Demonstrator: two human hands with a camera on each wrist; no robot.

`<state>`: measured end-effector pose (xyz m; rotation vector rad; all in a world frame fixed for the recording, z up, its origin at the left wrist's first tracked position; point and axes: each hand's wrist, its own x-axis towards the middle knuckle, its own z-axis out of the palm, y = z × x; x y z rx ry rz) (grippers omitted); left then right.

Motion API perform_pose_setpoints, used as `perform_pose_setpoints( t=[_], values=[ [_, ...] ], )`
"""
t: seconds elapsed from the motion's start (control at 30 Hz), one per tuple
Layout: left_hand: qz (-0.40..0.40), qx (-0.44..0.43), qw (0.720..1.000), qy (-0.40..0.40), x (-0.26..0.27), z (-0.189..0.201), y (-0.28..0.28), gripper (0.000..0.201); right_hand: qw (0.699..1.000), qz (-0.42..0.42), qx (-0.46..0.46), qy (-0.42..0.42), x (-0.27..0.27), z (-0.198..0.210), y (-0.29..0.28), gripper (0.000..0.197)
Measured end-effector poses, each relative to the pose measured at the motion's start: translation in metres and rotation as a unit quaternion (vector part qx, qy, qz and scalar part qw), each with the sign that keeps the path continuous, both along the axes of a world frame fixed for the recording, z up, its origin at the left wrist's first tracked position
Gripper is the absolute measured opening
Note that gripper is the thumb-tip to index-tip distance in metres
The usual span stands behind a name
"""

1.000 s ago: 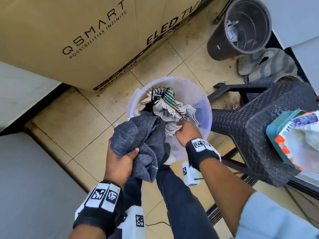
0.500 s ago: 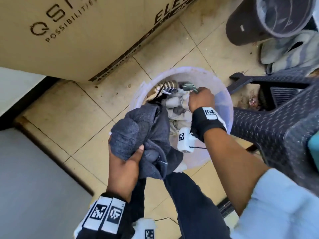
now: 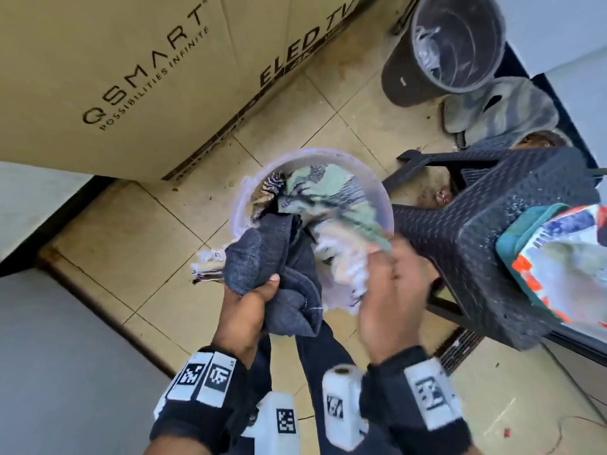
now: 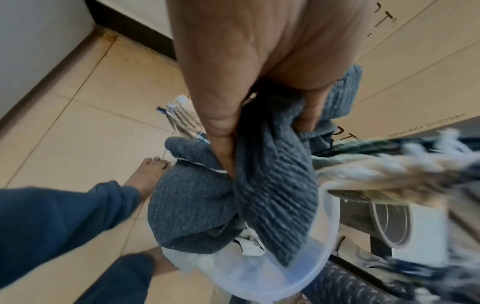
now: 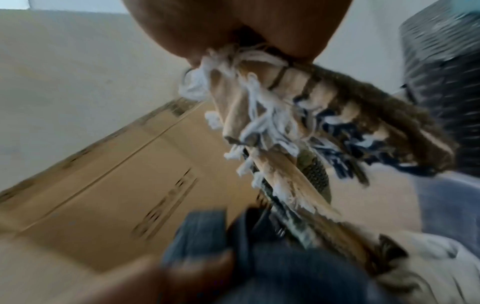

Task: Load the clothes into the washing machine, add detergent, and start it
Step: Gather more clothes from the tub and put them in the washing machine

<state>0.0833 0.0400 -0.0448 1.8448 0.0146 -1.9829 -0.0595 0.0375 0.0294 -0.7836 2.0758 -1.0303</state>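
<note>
Behind, cardboard box (image 3: pixel 138 77): "QSMART", "ELED TV".

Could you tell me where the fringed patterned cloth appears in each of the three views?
Head: fringed patterned cloth centre, stretching from the bucket to the right hand.
Left wrist: right edge, blurred.
Right wrist: centre, under the hand.
Shared landmark: grey garment.

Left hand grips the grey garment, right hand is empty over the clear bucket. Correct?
Not quite. The right hand is not empty: it grips a fringed green patterned cloth coming out of the clear bucket, as head and right wrist views show. The left hand does grip the grey garment.
</note>
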Motion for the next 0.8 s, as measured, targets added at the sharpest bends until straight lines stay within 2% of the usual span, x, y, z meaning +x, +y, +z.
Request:
perform_pose_setpoints(
  t=[0.03, 0.1, 0.17, 0.2, 0.23, 0.27, 0.33, 0.37, 0.4, 0.43, 0.47, 0.5, 0.53, 0.57, 0.63, 0.67, 0.7, 0.73, 0.77, 0.8],
  values=[
    [-0.002, 0.033, 0.998, 0.049, -0.003, 0.009, -0.001, 0.013, 0.996, 0.082, 0.042, -0.018, 0.013, 0.004, 0.013, 0.027],
    [0.014, 0.108, 0.978, 0.18, -0.002, 0.024, -0.001, 0.027, 0.952, 0.287, 0.104, -0.016, 0.037, 0.01, 0.039, 0.027],
    [0.025, 0.118, 0.959, 0.256, 0.005, 0.031, 0.0, 0.039, 0.902, 0.414, 0.126, 0.012, 0.049, 0.017, 0.055, 0.023],
    [0.016, 0.099, 0.96, 0.261, 0.008, 0.032, 0.003, 0.044, 0.883, 0.451, 0.131, 0.015, 0.049, 0.022, 0.06, 0.021],
    [0.005, 0.07, 0.97, 0.232, 0.012, 0.028, 0.009, 0.046, 0.863, 0.487, 0.137, 0.0, 0.047, 0.024, 0.061, 0.018],
    [-0.011, 0.038, 0.985, 0.166, 0.014, 0.023, 0.015, 0.047, 0.84, 0.52, 0.15, -0.038, 0.043, 0.026, 0.059, 0.014],
    [-0.077, -0.053, 0.995, 0.032, 0.018, 0.019, 0.02, 0.059, 0.814, 0.523, 0.206, -0.143, 0.027, 0.02, 0.049, 0.013],
    [-0.108, -0.09, 0.99, 0.002, 0.02, 0.023, 0.019, 0.066, 0.829, 0.486, 0.236, -0.147, 0.015, 0.008, 0.043, 0.015],
    [-0.134, -0.114, 0.984, -0.011, 0.024, 0.023, 0.02, 0.072, 0.86, 0.429, 0.256, -0.105, 0.001, -0.007, 0.034, 0.017],
    [-0.161, -0.125, 0.979, -0.008, 0.03, 0.026, 0.019, 0.075, 0.891, 0.374, 0.257, -0.017, -0.014, -0.025, 0.024, 0.021],
    [-0.194, -0.13, 0.972, 0.008, 0.033, 0.031, 0.017, 0.078, 0.904, 0.342, 0.245, 0.075, -0.029, -0.04, 0.013, 0.031],
    [-0.229, -0.134, 0.964, 0.033, 0.035, 0.04, 0.014, 0.078, 0.897, 0.345, 0.237, 0.14, -0.041, -0.056, 0.002, 0.049],
    [-0.263, -0.135, 0.953, 0.06, 0.037, 0.047, 0.012, 0.077, 0.876, 0.378, 0.243, 0.173, -0.05, -0.07, -0.007, 0.071],
    [-0.286, -0.132, 0.945, 0.088, 0.036, 0.056, 0.011, 0.073, 0.846, 0.425, 0.267, 0.182, -0.055, -0.08, -0.016, 0.09],
    [-0.311, -0.127, 0.932, 0.133, 0.036, 0.072, 0.011, 0.067, 0.766, 0.531, 0.309, 0.19, -0.056, -0.091, -0.032, 0.106],
    [-0.312, -0.124, 0.93, 0.147, 0.036, 0.078, 0.011, 0.067, 0.716, 0.585, 0.321, 0.203, -0.055, -0.09, -0.037, 0.101],
    [-0.299, -0.122, 0.934, 0.152, 0.037, 0.084, 0.011, 0.068, 0.676, 0.625, 0.328, 0.209, -0.054, -0.091, -0.041, 0.086],
    [-0.281, -0.124, 0.941, 0.142, 0.038, 0.086, 0.013, 0.069, 0.667, 0.632, 0.34, 0.202, -0.056, -0.092, -0.045, 0.064],
    [-0.261, -0.131, 0.949, 0.118, 0.039, 0.086, 0.015, 0.071, 0.689, 0.599, 0.358, 0.195, -0.06, -0.093, -0.046, 0.045],
    [-0.242, -0.14, 0.957, 0.075, 0.04, 0.082, 0.017, 0.071, 0.733, 0.538, 0.37, 0.192, -0.066, -0.092, -0.046, 0.034]
  ],
)
